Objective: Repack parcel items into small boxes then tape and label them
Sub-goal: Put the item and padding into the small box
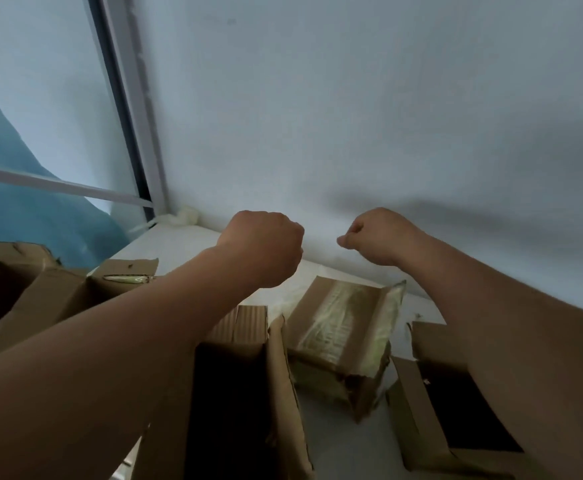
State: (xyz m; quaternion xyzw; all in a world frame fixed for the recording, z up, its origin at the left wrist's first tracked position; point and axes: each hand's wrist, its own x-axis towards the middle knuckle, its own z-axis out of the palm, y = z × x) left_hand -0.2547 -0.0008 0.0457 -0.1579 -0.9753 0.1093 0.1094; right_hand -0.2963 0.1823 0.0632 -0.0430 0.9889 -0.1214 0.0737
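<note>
At the far left an open cardboard box (23, 292) sits with its flaps up, and beyond it a window frame (134, 133) meets the pale wall (352, 98). Next to the right, the left hand (260, 249) is raised above the white table (179, 244), fingers curled into a fist with nothing visible in it. Below its forearm stands a tall open box (248, 393), dark inside. Just right of that lies a closed taped box (342, 327), tilted, its top covered in shiny clear tape. The right hand (376, 237) is raised level with the left, well apart from it, fingers curled with nothing seen in them. Near right, another open box (432, 410) lies partly under the right forearm.
</note>
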